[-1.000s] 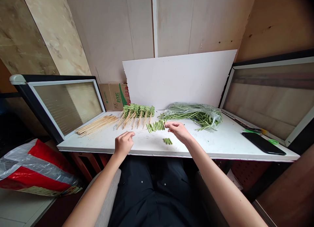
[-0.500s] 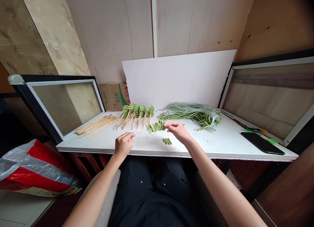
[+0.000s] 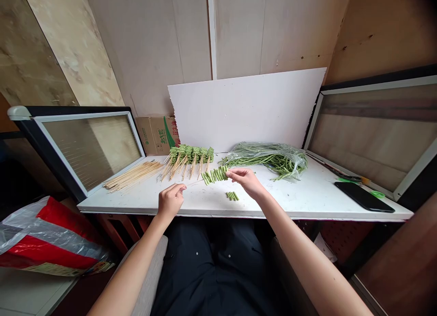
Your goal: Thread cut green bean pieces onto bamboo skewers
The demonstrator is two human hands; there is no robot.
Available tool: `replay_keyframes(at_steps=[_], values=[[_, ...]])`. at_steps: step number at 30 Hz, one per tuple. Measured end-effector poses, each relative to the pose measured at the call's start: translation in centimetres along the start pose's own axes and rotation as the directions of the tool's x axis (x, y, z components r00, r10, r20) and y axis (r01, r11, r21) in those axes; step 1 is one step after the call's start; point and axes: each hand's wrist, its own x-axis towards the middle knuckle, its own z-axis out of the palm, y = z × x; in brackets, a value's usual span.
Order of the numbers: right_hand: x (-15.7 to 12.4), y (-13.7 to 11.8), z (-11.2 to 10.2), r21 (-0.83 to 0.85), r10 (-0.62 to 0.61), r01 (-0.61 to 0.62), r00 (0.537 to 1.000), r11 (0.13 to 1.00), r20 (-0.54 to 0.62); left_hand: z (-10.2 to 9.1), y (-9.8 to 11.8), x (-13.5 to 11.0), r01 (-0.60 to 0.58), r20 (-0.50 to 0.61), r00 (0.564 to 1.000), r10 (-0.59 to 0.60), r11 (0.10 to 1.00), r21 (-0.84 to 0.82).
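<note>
My left hand (image 3: pixel 171 199) is closed on the bare end of a thin wooden skewer (image 3: pixel 194 183). Along the skewer's other part sits a row of cut green bean pieces (image 3: pixel 214 175), side by side and crosswise to the stick. At the far end of that row, my right hand (image 3: pixel 246 180) pinches a bean piece between thumb and fingers. Just below, several loose bean pieces (image 3: pixel 232 196) lie in a small row on the white table (image 3: pixel 201 204).
Behind my left hand are loose skewers (image 3: pixel 133 175) and a stack of filled bean skewers (image 3: pixel 191 155). Long beans (image 3: pixel 262 160) lie in a clear plastic bag at the back. A phone (image 3: pixel 363 196) rests at the right, and a cardboard box (image 3: pixel 157 135) stands behind.
Both hands and the skewer have shifted very slightly left in view, along with a small camera movement. The grip of each hand looks the same.
</note>
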Motion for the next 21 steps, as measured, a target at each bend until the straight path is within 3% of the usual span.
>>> replay_keyframes(at_steps=[8,15,21], values=[[0.19,-0.29,0.21,0.113,0.007,0.001,0.998,0.994,-0.068,-0.02,0.53,0.23,0.077,0.013,0.997,-0.077,0.996,-0.047],[0.27,-0.05,0.4,0.062,-0.006,0.014,0.992,0.998,-0.124,-0.3,0.56,0.33,0.039,0.029,0.999,-0.039,0.999,-0.001],[0.1,0.3,0.79,0.109,-0.043,0.053,0.995,0.993,-0.091,-0.36,0.24,0.14,-0.01,0.001,1.0,0.01,1.0,0.029]])
